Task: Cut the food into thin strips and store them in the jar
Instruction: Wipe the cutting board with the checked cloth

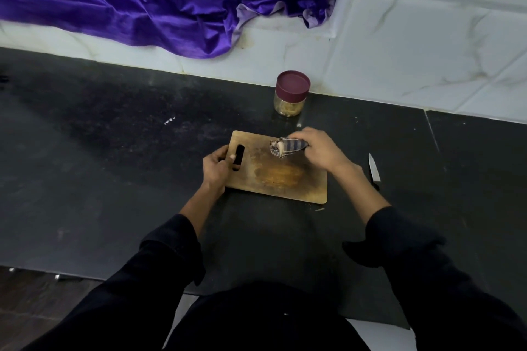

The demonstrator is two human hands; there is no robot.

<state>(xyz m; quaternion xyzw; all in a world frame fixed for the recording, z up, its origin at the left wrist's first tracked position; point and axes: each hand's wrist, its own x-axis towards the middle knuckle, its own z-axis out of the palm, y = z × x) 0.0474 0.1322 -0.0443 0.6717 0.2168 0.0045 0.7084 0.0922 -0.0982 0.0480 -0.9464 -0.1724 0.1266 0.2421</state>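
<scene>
1. Left hand (218,167), centre-left: grips cutting board (285,179) by its handle slot, prob. to steady it.
2. Right hand (320,151), frame centre: grasps striped food (285,147) on board's upper part, positioning it for slicing.
3. Jar (291,93) above board, lid on; knife (374,169) right of board, untouched.

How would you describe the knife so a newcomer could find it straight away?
Start at the wooden cutting board in the middle of the dark counter and look just past its right side, beyond the person's right forearm. The knife lies flat on the counter there, pale pointed blade aimed away from the person. It is the only metal thing around, and neither hand touches it.
</scene>
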